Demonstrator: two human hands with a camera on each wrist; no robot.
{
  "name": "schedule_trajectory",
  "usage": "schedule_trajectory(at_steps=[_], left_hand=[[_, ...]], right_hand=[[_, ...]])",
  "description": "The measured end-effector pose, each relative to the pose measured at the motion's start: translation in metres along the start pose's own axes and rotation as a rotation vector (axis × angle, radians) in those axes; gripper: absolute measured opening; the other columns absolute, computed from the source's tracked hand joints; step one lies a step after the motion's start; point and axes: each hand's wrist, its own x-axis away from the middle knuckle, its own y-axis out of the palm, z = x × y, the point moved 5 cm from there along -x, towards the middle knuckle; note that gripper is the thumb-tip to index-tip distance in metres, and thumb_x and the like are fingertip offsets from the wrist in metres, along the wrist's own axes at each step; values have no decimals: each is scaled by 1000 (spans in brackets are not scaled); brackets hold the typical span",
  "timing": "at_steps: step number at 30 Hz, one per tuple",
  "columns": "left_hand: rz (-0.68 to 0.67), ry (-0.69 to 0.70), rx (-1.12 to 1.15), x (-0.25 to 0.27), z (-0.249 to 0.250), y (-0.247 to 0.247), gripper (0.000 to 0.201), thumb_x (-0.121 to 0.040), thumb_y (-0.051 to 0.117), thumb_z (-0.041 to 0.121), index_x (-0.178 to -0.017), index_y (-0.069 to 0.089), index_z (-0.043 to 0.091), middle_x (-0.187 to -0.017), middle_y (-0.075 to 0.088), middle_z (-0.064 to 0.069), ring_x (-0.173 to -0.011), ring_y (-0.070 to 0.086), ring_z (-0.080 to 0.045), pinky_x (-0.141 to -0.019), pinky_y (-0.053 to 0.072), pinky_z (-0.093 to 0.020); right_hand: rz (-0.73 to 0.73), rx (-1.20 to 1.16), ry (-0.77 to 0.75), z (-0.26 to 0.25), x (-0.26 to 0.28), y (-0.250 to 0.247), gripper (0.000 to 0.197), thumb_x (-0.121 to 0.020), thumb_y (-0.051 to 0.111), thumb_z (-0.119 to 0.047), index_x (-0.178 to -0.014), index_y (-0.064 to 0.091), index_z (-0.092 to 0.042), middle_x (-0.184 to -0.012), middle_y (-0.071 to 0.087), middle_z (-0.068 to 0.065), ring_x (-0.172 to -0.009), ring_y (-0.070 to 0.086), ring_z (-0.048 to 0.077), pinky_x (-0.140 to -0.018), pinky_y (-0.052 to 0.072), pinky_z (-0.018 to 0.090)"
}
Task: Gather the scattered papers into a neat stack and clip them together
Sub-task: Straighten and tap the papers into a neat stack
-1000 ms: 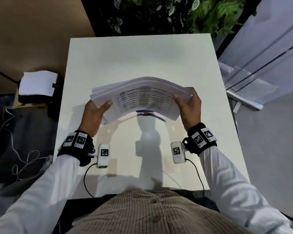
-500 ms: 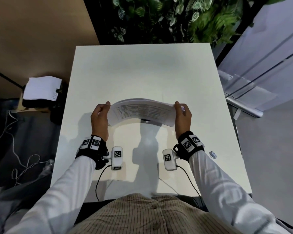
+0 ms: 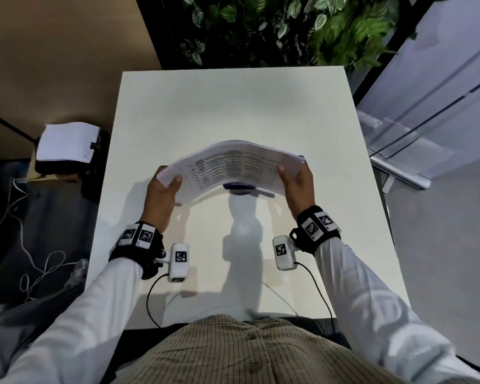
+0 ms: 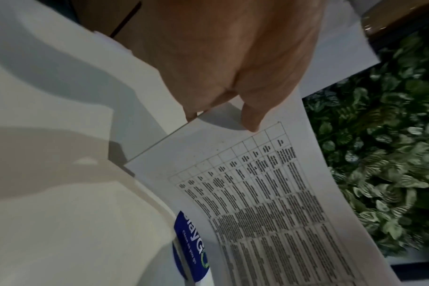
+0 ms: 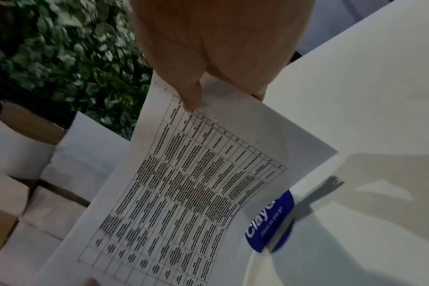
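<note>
Left hand (image 3: 161, 194) pinching the left end of the stack of papers (image 3: 233, 170), stack bowed upward above the white table (image 3: 233, 106) at frame centre, printed table facing up, right hand (image 3: 297, 187) pinching its right end

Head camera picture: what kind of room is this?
Probably an office corner: a plain white table, printed papers with tables of text, a leafy plant wall behind, cardboard boxes nearby.

one paper stack (image 3: 233, 167), two hands, one table (image 3: 233, 106), one clipped bundle (image 3: 67, 141)
</note>
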Motion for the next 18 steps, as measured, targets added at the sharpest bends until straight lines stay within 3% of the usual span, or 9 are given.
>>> schedule_trajectory(at_steps=[3, 5, 7, 8, 10, 14, 17, 18], left_hand=[[-30, -11, -38, 6, -11, -11, 19, -98, 56, 10, -117, 56, 12, -103, 64, -2, -93, 59, -14, -80, 51, -36], [-46, -110, -60, 9, -29, -11, 24, -99, 54, 10, -122, 55, 15, -106, 65, 3, -96, 60, -18, -81, 54, -47], [-64, -163, -110, 5, -36, -8, 25, -101, 52, 11, -124, 54, 19, -105, 65, 8, -101, 59, -22, -78, 54, -44], [-66, -168, -131, 2, -37, -7, 24, -101, 50, 13, -123, 54, 20, -104, 64, 9, -102, 59, -24, -77, 54, -43], [-46, -159, -138, -1, -28, -6, 25, -101, 49, 16, -125, 55, 19, -106, 66, 3, -103, 59, -27, -79, 52, -45], [7, -72, -69, 0, -8, -6, 27, -102, 49, 17, -128, 55, 18, -120, 64, -4, -104, 60, -15, -91, 48, -29], [-42, -111, -135, 5, -20, -1, 30, -101, 51, 16, -131, 55, 12, -123, 65, -8, -103, 60, -20, -85, 53, -33], [-45, -133, -175, 6, -27, -1, 33, -101, 51, 16, -133, 55, 8, -123, 64, -9, -106, 59, -23, -89, 53, -35]], right_hand=[[-29, 39, 29, 12, 7, -7, 18, -94, 67, -13, -108, 58, -4, -97, 64, 0, -88, 60, 11, -77, 49, 18], [-64, 34, 113, 28, 15, -6, 26, -89, 72, -20, -108, 62, -7, -100, 69, 6, -91, 66, 18, -80, 54, 28], [-77, 31, 166, 37, 16, -3, 35, -85, 72, -25, -114, 65, -8, -111, 72, 11, -103, 69, 27, -90, 56, 43], [-79, 38, 168, 36, 17, -3, 37, -85, 70, -26, -117, 66, -7, -114, 72, 12, -106, 69, 28, -93, 55, 45], [-67, 27, 138, 29, 16, -3, 37, -89, 69, -22, -122, 64, -6, -119, 71, 12, -110, 68, 28, -95, 55, 43], [-3, -89, 49, 19, 13, -7, 20, -95, 64, -11, -114, 63, -16, -113, 70, 5, -105, 67, 19, -92, 54, 33], [-58, -20, 81, 32, 21, -4, 15, -90, 65, -15, -101, 60, -24, -97, 66, -1, -90, 63, 16, -83, 52, 37], [-92, 12, 116, 39, 25, -3, 17, -87, 65, -18, -103, 61, -22, -98, 67, -2, -91, 63, 16, -85, 54, 40]])
